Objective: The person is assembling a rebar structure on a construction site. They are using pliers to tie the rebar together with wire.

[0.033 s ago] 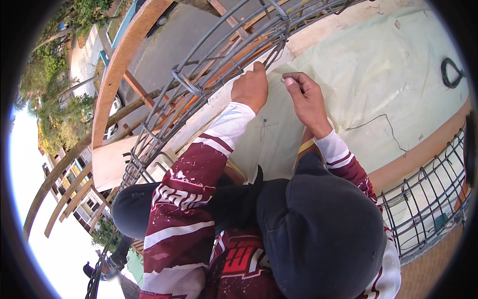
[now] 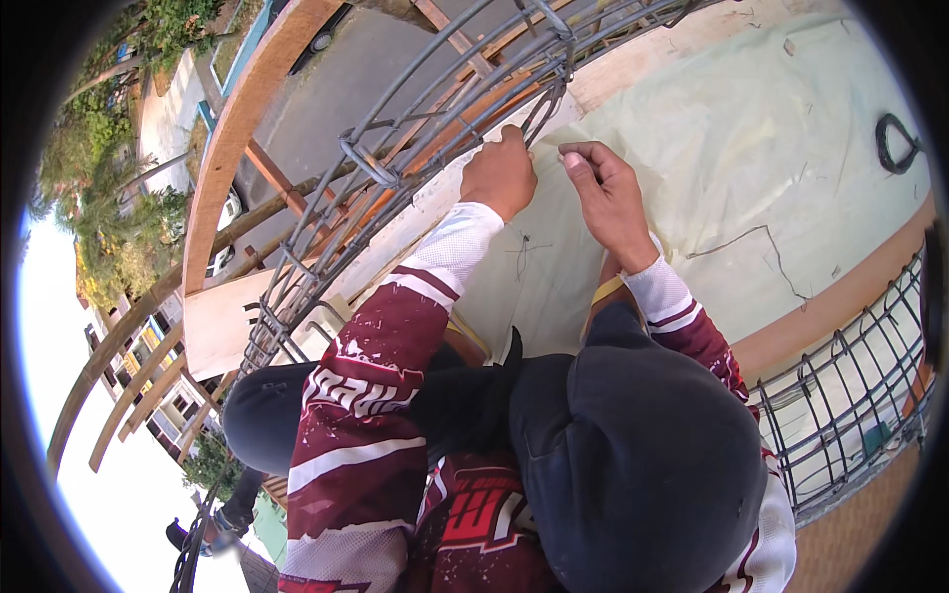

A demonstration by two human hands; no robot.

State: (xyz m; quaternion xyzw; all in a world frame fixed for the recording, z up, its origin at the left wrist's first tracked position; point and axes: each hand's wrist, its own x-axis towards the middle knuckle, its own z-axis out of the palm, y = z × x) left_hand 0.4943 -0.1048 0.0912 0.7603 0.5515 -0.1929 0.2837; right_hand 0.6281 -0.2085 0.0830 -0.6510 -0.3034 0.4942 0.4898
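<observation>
My left hand [image 2: 499, 175] is closed beside the edge of a long cage of steel bars [image 2: 372, 163], its knuckles close to the bent bar ends. What its fingers hold, if anything, is hidden behind the hand. To the right, my right hand [image 2: 608, 193] pinches thumb against forefinger. A tiny pale bit shows at those fingertips, too small to name. Both hands are over a pale green plastic sheet [image 2: 712, 168]. A short twist of thin wire [image 2: 525, 251] lies on the sheet below my left hand.
On the sheet lie a bent wire [image 2: 761, 233] and a black coil [image 2: 883, 148]. A steel mesh [image 2: 840, 390] stands at the lower right. Left of the cage, a curved wooden board [image 2: 222, 168] rises above a drop to the street [image 2: 341, 84]. Another person [image 2: 235, 509] is at lower left.
My left hand has shifted very slightly to the right. My right hand looks almost unmoved.
</observation>
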